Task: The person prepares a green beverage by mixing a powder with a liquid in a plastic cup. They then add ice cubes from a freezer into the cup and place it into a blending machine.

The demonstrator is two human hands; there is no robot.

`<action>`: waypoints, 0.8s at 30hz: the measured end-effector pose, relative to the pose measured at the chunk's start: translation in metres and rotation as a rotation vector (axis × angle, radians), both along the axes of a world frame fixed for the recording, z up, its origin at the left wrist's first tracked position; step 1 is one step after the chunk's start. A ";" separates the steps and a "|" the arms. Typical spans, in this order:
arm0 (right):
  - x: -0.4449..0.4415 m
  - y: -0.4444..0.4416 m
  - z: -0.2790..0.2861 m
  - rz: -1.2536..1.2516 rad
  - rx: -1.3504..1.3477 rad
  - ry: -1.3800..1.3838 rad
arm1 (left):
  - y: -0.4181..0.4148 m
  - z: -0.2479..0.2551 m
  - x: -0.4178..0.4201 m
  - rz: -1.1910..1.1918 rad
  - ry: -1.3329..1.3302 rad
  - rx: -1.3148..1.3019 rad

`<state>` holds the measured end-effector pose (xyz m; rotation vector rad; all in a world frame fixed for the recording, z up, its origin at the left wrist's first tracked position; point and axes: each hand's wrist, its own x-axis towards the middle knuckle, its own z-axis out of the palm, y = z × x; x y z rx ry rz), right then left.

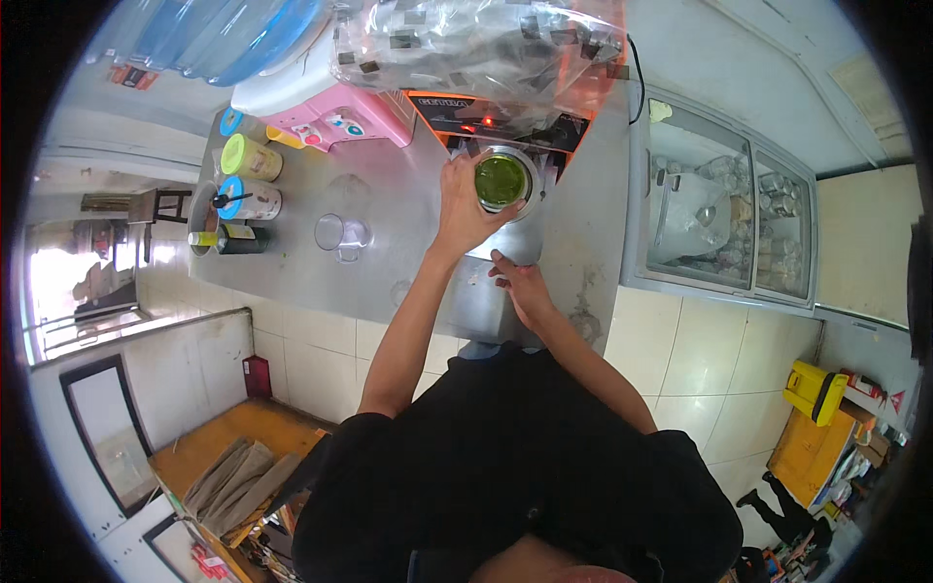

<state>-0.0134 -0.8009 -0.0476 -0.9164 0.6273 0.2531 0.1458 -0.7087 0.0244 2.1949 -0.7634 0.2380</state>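
A cup (501, 180) of green drink sits in the round metal holder (534, 191) of a cup-sealing machine. My left hand (466, 202) grips this cup, with the thumb on its near right side and the fingers around its far left side. Closer to me, my right hand (526, 291) is by the front of the metal tray (514, 244), fingers apart and loosely bent, with nothing in it. Whether its fingertips touch the metal I cannot tell. Behind the holder, red lights glow on the Getra machine's black front panel (503, 124); clear plastic wrap (481, 51) covers its top.
A glass mug (341, 233) stands on the steel table (386, 284), left of my arm. Further left are lidded canisters (251, 159) and a dark bottle (244, 239). A pink water dispenser (342, 120) stands behind. To the right is a glass-topped freezer (700, 197).
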 end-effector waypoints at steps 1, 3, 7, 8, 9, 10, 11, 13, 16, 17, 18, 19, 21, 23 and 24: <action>-0.001 0.000 0.003 0.001 0.006 -0.014 | 0.000 0.000 0.000 0.004 -0.008 0.003; 0.000 -0.001 0.006 -0.013 -0.011 -0.037 | -0.002 0.003 -0.001 -0.005 0.001 0.026; 0.001 0.000 0.009 -0.003 -0.018 -0.050 | -0.002 0.008 0.001 -0.028 -0.029 0.048; 0.000 -0.002 0.009 0.016 -0.006 -0.048 | -0.003 0.010 0.001 -0.018 -0.011 0.045; -0.001 -0.002 0.009 0.020 -0.001 -0.056 | -0.001 0.012 0.001 -0.008 0.006 0.042; -0.003 -0.001 0.009 0.024 0.005 -0.064 | 0.001 0.014 0.000 0.003 0.023 0.039; -0.002 -0.001 0.008 0.029 0.010 -0.076 | 0.003 0.015 0.001 -0.008 0.032 0.034; 0.002 -0.002 0.007 0.056 -0.016 -0.074 | 0.008 0.018 0.003 -0.028 0.047 0.028; 0.002 -0.011 0.011 0.144 -0.069 -0.077 | 0.011 0.027 -0.002 0.002 -0.039 0.020; 0.002 -0.016 0.016 0.185 -0.093 -0.082 | 0.016 0.026 -0.005 0.073 -0.057 -0.034; -0.001 -0.026 0.015 0.211 -0.129 -0.054 | 0.022 0.019 -0.011 0.137 -0.071 -0.092; -0.006 -0.037 0.015 0.239 -0.166 -0.025 | 0.027 0.012 -0.019 0.204 -0.083 -0.150; -0.012 -0.063 0.037 0.258 -0.208 0.026 | 0.034 -0.010 -0.061 0.605 0.066 -0.339; -0.022 -0.103 0.056 0.299 -0.275 0.037 | 0.025 -0.015 -0.112 0.888 0.360 -0.451; -0.024 -0.126 0.061 0.340 -0.317 0.037 | 0.017 -0.024 -0.133 0.844 0.608 -0.707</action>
